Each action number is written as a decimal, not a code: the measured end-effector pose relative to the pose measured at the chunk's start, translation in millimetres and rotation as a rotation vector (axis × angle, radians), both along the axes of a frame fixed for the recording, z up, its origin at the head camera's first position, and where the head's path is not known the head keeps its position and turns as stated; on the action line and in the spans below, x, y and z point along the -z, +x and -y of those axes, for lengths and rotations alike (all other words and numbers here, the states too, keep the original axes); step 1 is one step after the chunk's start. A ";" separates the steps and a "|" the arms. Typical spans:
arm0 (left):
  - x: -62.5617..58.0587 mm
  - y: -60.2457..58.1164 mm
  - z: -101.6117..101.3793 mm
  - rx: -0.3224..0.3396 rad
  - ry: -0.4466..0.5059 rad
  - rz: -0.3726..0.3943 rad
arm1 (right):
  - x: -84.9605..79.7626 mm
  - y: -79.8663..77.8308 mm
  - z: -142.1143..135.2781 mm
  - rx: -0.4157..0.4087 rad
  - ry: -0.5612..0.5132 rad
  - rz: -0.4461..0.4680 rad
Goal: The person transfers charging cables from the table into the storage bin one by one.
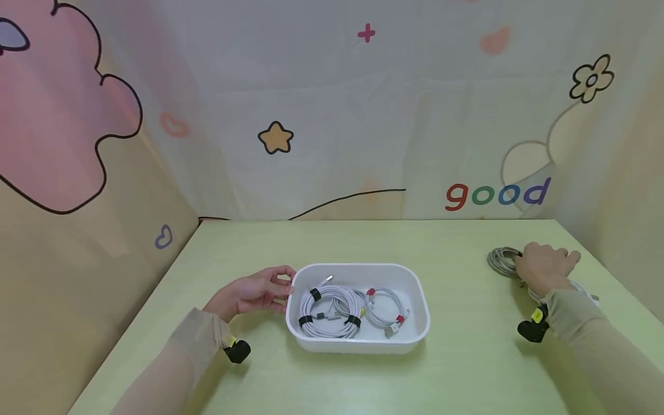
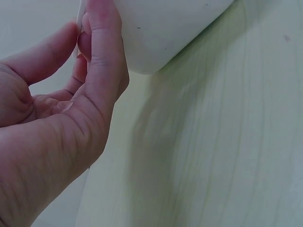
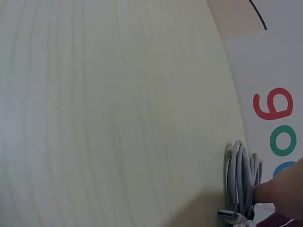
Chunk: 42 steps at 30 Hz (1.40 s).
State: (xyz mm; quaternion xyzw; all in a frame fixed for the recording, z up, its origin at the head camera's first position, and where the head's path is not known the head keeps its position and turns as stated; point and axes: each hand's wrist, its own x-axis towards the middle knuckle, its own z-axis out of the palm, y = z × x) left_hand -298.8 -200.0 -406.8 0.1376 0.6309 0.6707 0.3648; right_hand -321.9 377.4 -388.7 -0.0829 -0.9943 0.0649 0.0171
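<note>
A white plastic bin (image 1: 358,346) stands in the middle of the table, with its left rim pinched between the thumb and fingers of my left hand (image 1: 254,294). Inside it lie a large white cable coil (image 1: 332,334) with black ties and a smaller white cable coil (image 1: 386,290) with red ties. The left wrist view shows the fingers against the bin's outer wall (image 2: 161,33). Far right, my right hand (image 1: 547,268) grips a grey cable coil (image 1: 500,262); in the right wrist view, thumb and fingers hold the coil's (image 3: 241,179) side, near a metal plug (image 3: 229,215).
Another white cable (image 1: 583,290) lies by my right wrist, partly hidden by the hand and sleeve. Behind the table (image 1: 358,242) rises a printed cloth backdrop (image 1: 332,115), which also closes off the left and right sides.
</note>
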 end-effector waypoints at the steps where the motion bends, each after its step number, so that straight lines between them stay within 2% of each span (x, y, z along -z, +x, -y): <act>1: -0.3 -0.5 -0.6 0.007 0.000 -0.004 | 1.4 0.5 -3.2 0.004 -0.012 0.021; 4: -0.9 -1.9 -1.9 0.020 -0.002 -0.008 | 4.6 1.0 -10.5 0.022 -0.060 0.071; 7: -1.9 -3.2 -1.8 0.019 -0.007 -0.010 | 6.9 0.3 -13.9 0.040 -0.105 0.071; 13: -2.7 -5.7 -2.0 0.007 -0.014 -0.015 | 7.0 0.2 -14.9 0.049 -0.169 -0.003; 20: -0.8 -4.1 -5.2 0.027 0.008 -0.012 | 5.5 3.9 -11.1 0.071 -0.220 -0.069; 25: 0.6 -3.1 -4.4 0.012 0.009 0.002 | 4.7 4.1 -6.6 0.019 -0.281 -0.180; 29: 1.1 -2.9 -2.4 0.005 0.005 0.002 | 1.5 5.4 -3.8 -0.020 -0.319 -0.218; 33: 0.9 -2.0 -1.3 0.012 0.010 0.002 | -3.1 8.0 -1.6 -0.018 -0.343 -0.224; 38: 0.7 -1.3 -1.0 -0.006 0.003 0.000 | -7.8 9.9 -1.0 -0.020 -0.377 -0.188; 42: 1.5 -1.8 -1.2 -0.014 -0.007 -0.002 | -9.1 11.3 -0.7 -0.047 -0.370 -0.189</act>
